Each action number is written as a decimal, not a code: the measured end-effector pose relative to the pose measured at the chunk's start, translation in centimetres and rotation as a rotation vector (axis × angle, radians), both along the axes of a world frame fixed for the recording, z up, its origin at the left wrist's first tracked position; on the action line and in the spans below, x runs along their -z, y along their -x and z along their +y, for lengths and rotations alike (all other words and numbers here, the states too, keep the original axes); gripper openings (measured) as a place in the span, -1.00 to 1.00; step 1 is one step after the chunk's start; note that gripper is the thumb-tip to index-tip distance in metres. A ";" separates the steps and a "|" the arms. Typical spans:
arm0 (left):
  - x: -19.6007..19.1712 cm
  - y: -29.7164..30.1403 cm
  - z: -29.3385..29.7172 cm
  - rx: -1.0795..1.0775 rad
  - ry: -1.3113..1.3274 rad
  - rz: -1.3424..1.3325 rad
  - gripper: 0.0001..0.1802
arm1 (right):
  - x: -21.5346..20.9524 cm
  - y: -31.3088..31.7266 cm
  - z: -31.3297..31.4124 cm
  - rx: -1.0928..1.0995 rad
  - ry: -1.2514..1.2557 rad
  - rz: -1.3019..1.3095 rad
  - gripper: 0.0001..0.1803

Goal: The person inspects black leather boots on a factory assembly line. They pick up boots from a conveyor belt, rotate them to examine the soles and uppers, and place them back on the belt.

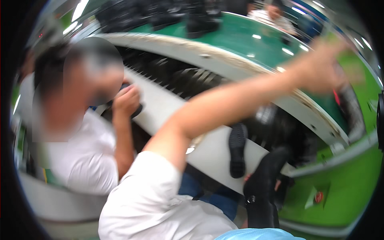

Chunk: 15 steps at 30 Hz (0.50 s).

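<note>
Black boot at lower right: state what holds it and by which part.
A hand, apparently the right, grips the boot around its ankle; only fingertips show on either side.

Bright overhead strip lights, glare patches on green conveyor belt (256, 38). Heavy motion blur thruout, esp. outstretched arm (240, 100) + its hand. Strong fisheye bend, black vignette at rim. Background soft, out of focus. Shadows weak.
</note>
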<state>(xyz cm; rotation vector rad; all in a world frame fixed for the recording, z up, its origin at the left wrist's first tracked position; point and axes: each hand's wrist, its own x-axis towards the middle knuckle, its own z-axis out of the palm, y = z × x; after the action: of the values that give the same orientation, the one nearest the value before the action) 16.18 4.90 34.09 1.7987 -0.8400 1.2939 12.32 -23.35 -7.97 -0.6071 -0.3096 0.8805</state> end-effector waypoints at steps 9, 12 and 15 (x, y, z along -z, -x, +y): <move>5.0 16.4 4.4 -0.214 -0.066 0.150 -0.30 | -0.6 -0.7 0.0 -0.111 -0.134 -0.150 0.37; 1.2 23.4 8.2 -0.701 0.191 -0.422 -0.24 | -0.1 1.2 0.8 -0.093 -0.144 0.089 0.36; 7.5 19.3 3.9 -0.736 0.107 -0.193 -0.16 | -1.7 1.8 0.6 -0.116 0.026 0.164 0.36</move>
<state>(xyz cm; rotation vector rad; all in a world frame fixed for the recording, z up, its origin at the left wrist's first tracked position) -3.08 8.75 26.57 1.9929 -0.1734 1.9500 10.56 -22.72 -6.24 -0.5413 -0.1868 1.0409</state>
